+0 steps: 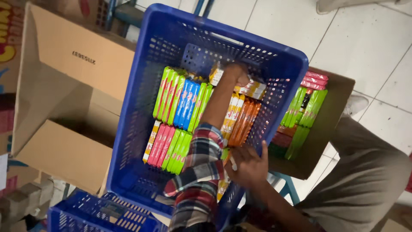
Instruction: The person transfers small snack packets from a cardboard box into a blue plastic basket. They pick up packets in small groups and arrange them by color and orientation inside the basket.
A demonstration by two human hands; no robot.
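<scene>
Packs (182, 105) stand in rows inside the blue crate (141, 81); left hand (238, 75) clenched on packs at its far wall, right hand (249, 165) grasping packs near its rim. Sleeve (199, 172) hides some; open carton (64, 81) beside

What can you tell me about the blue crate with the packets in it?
The blue crate looks like moulded plastic with latticed walls and a handle slot in the far wall. It sits tilted between two cardboard boxes. Slim packets in green, blue, pink and orange stand in rows inside. The left hand reaches to its far wall; the right hand rests inside its near corner.
</scene>
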